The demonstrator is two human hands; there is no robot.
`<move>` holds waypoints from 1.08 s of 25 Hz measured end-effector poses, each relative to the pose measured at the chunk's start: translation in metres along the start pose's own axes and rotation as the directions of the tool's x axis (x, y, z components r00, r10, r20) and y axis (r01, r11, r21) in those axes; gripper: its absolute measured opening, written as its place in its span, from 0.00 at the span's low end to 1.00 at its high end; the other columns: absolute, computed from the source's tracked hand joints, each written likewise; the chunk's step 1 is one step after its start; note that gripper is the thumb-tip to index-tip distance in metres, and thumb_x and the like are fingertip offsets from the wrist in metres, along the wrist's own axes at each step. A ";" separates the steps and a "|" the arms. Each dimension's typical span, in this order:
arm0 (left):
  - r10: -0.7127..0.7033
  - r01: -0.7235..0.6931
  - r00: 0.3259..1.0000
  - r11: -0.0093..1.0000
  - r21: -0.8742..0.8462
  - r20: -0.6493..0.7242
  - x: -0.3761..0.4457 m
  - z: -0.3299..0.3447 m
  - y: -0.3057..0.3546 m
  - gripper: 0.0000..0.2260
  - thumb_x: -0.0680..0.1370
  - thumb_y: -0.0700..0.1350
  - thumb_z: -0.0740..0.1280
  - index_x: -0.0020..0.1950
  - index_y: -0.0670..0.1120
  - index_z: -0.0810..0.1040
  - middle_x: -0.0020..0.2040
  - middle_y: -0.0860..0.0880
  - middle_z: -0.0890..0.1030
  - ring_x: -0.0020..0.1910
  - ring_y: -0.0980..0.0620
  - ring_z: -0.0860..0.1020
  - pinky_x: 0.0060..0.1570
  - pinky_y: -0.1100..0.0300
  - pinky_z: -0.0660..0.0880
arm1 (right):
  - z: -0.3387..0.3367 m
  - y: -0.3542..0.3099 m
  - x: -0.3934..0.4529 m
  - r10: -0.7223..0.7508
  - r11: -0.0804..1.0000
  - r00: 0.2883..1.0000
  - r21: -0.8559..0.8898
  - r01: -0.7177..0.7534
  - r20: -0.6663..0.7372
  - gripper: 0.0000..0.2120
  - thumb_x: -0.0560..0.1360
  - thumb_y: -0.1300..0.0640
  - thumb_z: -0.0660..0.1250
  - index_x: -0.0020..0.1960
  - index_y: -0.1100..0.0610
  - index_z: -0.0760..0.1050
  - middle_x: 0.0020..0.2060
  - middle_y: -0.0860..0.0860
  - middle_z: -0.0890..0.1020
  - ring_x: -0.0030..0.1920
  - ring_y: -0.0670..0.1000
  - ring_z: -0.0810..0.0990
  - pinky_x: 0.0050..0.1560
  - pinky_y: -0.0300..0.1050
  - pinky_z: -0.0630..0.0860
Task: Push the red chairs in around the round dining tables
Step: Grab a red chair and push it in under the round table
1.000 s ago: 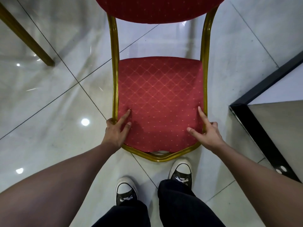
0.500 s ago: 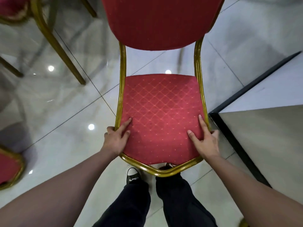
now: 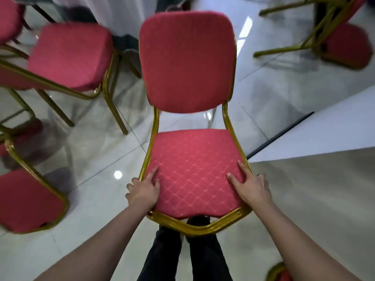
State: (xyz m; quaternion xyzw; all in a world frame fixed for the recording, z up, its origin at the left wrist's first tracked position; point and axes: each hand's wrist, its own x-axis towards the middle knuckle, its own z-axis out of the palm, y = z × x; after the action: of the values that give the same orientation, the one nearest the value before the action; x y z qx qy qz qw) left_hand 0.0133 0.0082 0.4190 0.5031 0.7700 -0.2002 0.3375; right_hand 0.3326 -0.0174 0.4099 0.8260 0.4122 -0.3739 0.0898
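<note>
Left hand (image 3: 143, 192) and right hand (image 3: 251, 187) grip opposite side edges of the red padded, gold metal-framed chair (image 3: 193, 171), thumbs atop the seat, fingers curled beneath.

Showing no readable text, label, brand, number or sign anywhere. Carrying only a woven diamond pattern on the chair (image 3: 193, 175) seat, no lettering. Bearing no marks on the gold frame, the floor (image 3: 97, 163) tiles or the other chairs, blurred as those are.
</note>
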 end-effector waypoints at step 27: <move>0.201 -0.419 0.810 0.856 -0.304 -0.551 -0.007 -0.301 0.145 0.25 0.86 0.55 0.43 0.75 0.53 0.71 0.78 0.43 0.66 0.81 0.45 0.55 0.80 0.49 0.46 | -0.290 -0.211 0.011 -0.470 0.754 0.775 0.266 0.601 -0.422 0.22 0.85 0.44 0.51 0.52 0.58 0.79 0.49 0.52 0.76 0.59 0.56 0.72 0.61 0.50 0.68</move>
State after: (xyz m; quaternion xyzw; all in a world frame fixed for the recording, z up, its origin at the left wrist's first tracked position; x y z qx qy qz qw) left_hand 0.0510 0.2582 0.6366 0.5763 0.7598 0.1629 0.2529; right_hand 0.3368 0.2578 0.6403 0.7214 0.5612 -0.3139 -0.2572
